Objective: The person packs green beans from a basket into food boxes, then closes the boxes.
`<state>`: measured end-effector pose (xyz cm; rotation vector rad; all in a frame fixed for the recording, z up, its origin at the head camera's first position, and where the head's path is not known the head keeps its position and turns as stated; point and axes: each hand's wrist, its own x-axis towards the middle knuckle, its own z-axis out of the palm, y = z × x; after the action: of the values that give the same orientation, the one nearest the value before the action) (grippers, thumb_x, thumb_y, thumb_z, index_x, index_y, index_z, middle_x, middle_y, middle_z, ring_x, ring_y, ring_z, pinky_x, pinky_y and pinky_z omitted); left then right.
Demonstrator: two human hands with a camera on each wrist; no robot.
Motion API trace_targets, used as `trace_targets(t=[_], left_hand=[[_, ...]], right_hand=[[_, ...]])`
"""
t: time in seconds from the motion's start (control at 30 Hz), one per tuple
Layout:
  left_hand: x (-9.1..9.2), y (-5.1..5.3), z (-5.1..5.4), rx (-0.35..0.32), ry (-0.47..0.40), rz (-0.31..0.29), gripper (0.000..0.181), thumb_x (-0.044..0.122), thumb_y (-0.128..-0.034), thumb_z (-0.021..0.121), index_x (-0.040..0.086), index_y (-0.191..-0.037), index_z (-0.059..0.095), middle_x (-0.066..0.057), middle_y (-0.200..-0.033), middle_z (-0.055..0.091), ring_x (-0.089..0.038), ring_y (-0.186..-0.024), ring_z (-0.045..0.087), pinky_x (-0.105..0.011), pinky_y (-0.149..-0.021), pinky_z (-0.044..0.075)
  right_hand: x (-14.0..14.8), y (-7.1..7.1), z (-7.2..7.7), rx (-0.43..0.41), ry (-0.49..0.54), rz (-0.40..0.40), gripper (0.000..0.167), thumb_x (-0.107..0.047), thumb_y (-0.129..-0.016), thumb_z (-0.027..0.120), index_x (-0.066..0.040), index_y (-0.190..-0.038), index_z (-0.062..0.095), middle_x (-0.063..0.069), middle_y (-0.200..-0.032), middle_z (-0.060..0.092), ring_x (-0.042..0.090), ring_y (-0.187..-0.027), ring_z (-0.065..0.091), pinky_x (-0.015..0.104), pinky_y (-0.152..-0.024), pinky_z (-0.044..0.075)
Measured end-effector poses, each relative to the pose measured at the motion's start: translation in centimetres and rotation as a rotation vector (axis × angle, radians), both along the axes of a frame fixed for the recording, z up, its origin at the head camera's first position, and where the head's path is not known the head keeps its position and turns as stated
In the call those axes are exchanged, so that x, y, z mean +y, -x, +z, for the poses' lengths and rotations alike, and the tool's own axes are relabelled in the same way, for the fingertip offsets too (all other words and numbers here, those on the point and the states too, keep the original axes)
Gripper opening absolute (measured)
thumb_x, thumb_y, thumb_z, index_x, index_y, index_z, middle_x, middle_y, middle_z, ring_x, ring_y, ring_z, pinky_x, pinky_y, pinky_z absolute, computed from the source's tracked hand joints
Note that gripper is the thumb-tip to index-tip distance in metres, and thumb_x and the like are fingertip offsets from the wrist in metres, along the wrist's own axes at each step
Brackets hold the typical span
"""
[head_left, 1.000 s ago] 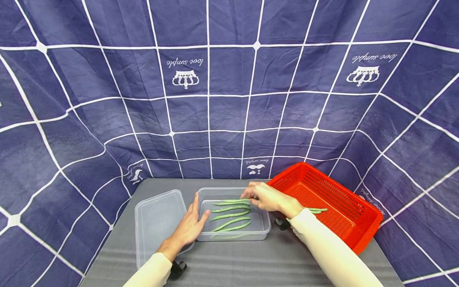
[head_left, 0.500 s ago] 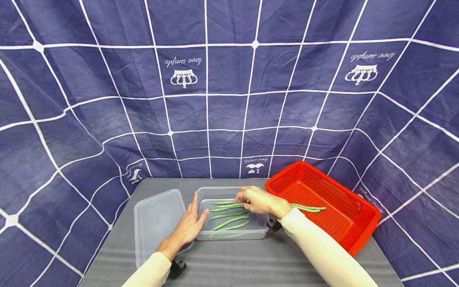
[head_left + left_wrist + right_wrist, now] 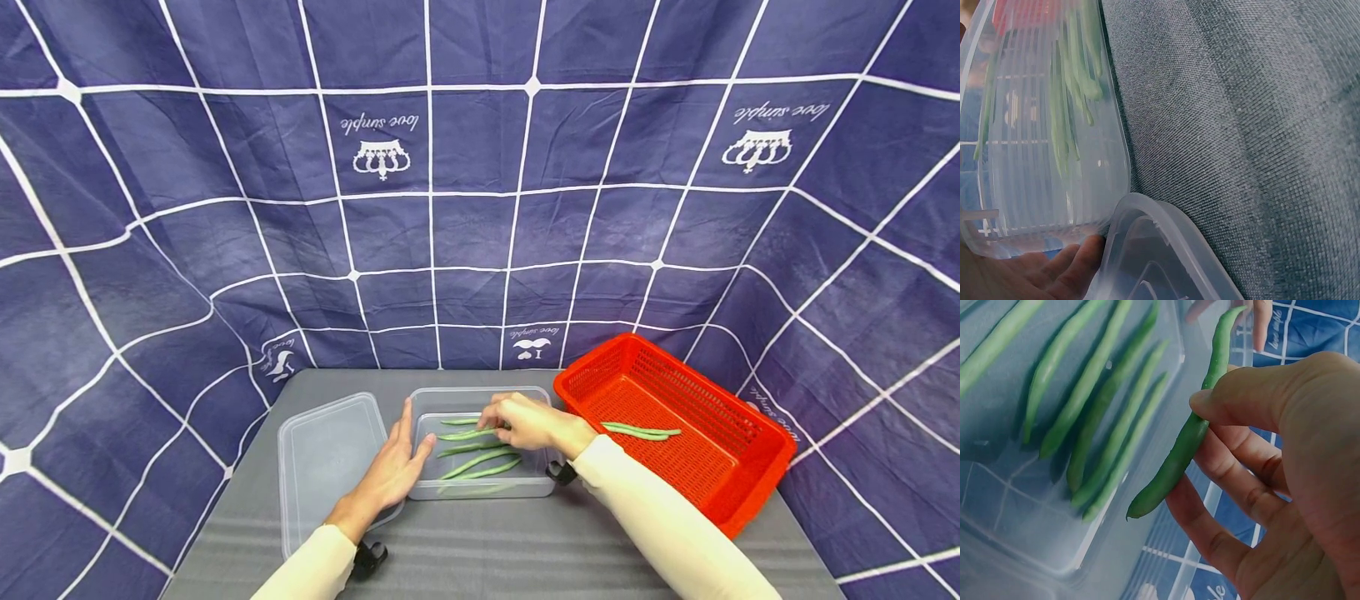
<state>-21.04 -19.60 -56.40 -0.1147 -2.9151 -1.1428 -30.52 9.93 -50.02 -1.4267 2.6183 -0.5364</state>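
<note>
Two hands work at one clear plastic box [image 3: 536, 487] on a gray counter [image 3: 465, 550]. We see the right hand [image 3: 521, 421] pinching a single green bean [image 3: 1179, 453] between thumb and fingers, holding it over the box. Beneath, we count six green beans [image 3: 1080, 394] lying roughly side by side inside, in the right wrist view. The left hand [image 3: 393, 468] rests with fingers extended along the box's left end, its hold no more than a touch; the two hands are apart. One translucent lid [image 3: 330, 467] lies to the left, just beside the box and partly beneath the left forearm. On the right, one red basket [image 3: 705, 400] with perforated walls carries what we make out as two beans [image 3: 641, 432], lying close together. Two pale sleeves [image 3: 660, 517] reach in from below, one black device [image 3: 561, 472] at each wrist. Behind, we see blue cloth [image 3: 480, 233] crossed by white lines, two crowns printed on it.
</note>
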Motion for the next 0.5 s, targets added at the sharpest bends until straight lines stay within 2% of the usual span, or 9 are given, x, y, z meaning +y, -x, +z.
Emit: trace_targets(t=[0.2, 0.33, 0.5], left_hand=[[-0.05, -0.02, 0.11, -0.005, 0.001, 0.007, 0.091, 0.045, -0.1240, 0.052, 0.008, -0.188, 0.000, -0.036, -0.183, 0.037, -0.058, -0.168, 0.044, -0.072, -0.139, 0.038], [0.02, -0.02, 0.07, -0.005, 0.000, 0.008, 0.091, 0.044, -0.1240, 0.053, 0.007, -0.188, 0.000, -0.036, -0.183, 0.037, -0.059, -0.168, 0.044, -0.072, -0.138, 0.038], [0.07, 0.07, 0.13, 0.001, -0.006, 0.004, 0.092, 0.045, -0.1238, 0.053, 0.006, -0.188, 0.000, -0.037, -0.183, 0.038, -0.059, -0.168, 0.044, -0.073, -0.138, 0.038]], right_hand=[[-0.61, -0.19, -0.45, -0.013, -0.002, -0.003, 0.034, 0.002, -0.102, 0.079, -0.016, -0.130, 0.087, 0.001, -0.112, 0.079, 0.007, -0.101, 0.073, 0.025, -0.095, 0.064], [-0.67, -0.37, -0.56, -0.016, -0.004, -0.009, 0.035, 0.000, -0.103, 0.080, -0.017, -0.132, 0.086, 0.000, -0.116, 0.080, 0.011, -0.108, 0.076, 0.030, -0.101, 0.066], [-0.40, -0.48, -0.47, -0.032, 0.007, -0.006, 0.034, -0.001, -0.104, 0.080, -0.016, -0.134, 0.086, 0.005, -0.123, 0.080, 0.019, -0.118, 0.080, 0.037, -0.108, 0.067]])
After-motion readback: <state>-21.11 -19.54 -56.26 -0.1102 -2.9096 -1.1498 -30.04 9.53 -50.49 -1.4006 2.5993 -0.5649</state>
